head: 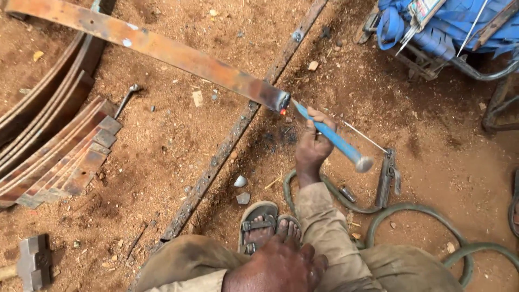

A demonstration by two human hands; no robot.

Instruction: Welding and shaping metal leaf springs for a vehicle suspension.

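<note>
Hammer: blue-handled chipping hammer (pixel 330 135), tip right at the end of the steel strip (pixel 162 48), where a small red-hot spot (pixel 282 112) glows.
Right hand: right hand (pixel 313 143) clamped round the blue handle near its middle, arm stretched forward over the knee.
Left hand: left hand (pixel 278 267) resting on the near knee, fingers curled down, holding nothing that I can see.
Strip: long rusty flat bar, running from top left down to the glowing end, which hangs just over a thin bar (pixel 232 140) lying on the ground.
Foot: sandalled foot (pixel 265 224) just below the hot end, toes bare.
Holder: electrode holder (pixel 386 176) with its rod lying on the ground just right of the hammer, green cable (pixel 411 213) looping round beside the leg.
Further out: stack of curved leaf springs (pixel 59 157) at left, spanner (pixel 127 97) near them, sledgehammer (pixel 33 262) bottom left, blue bundle (pixel 448 24) top right.
Risk, as I judge it: chips flying off that hot spot could hit the bare toes or hand, which sit close. A glancing blow could knock the strip off its rest. The cable loop by the leg could snag a foot.
</note>
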